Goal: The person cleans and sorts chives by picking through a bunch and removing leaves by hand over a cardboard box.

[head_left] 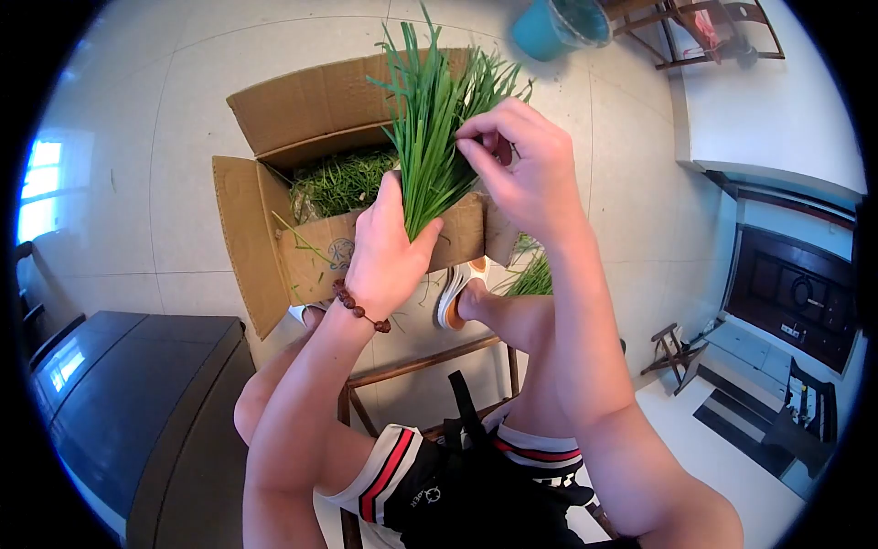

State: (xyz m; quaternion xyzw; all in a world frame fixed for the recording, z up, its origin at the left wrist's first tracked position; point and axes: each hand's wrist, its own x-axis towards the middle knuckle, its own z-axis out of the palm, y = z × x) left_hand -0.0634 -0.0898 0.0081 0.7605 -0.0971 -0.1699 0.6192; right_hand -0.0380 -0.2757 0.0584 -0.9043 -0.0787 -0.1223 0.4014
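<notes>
A thick bunch of long green garlic chives (425,137) is held up over a cardboard box, its leaf ends fanning away from me. My left hand (391,242) is closed around the lower end of the bunch, and a brown bead bracelet circles that wrist. At the bunch's right edge my right hand (526,160) has thumb and forefinger pinched together against the leaves; whether a single leaf is between them I cannot make out. Below, the open cardboard box (375,261) contains a heap of loose green cuttings (343,183). More green stalks (530,274) lie on the floor right of the box.
A teal bucket (540,32) with a plastic liner stands beyond the box. To the left is a dark, glossy-topped table (137,393). A wooden chair frame (421,361) is between my legs. Wooden furniture (677,32) stands far right, and a small folding stool (672,357) nearer.
</notes>
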